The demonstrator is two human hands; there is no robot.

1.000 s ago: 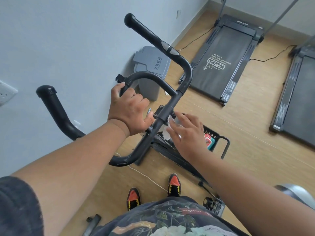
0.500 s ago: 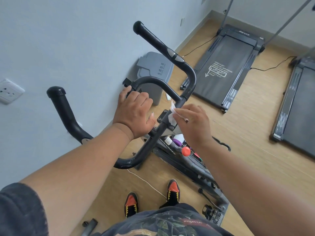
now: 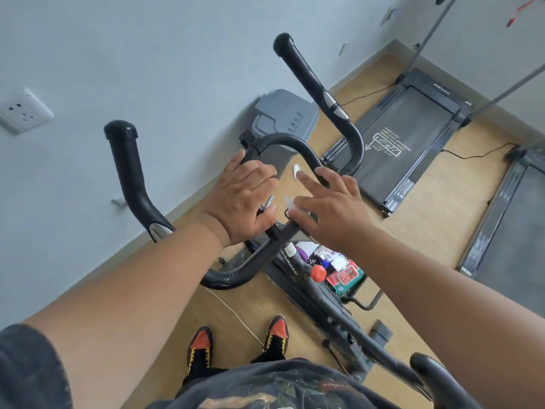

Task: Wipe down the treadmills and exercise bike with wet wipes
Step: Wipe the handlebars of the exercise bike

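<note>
The black tubular handlebar of the exercise bike point(image 3: 298, 231) is seen from above, at the centre of the view. The inner loop of the bar is gripped by the left hand point(image 3: 246, 199), whose fingers point(image 3: 259, 169) are curled over the tube. A small white wet wipe point(image 3: 290, 203) is pressed against the bar's centre by the right hand point(image 3: 330, 208), with the fingers spread nearly straight over it. A red-lidded packet of wipes point(image 3: 345, 274) is seen in a black basket point(image 3: 358, 301) under the handlebar. A grey lidded plastic bin point(image 3: 283, 119) stands against the pale wall, and two dark treadmills point(image 3: 413, 137) lie on the wooden floor point(image 3: 427, 219) beyond it.
</note>
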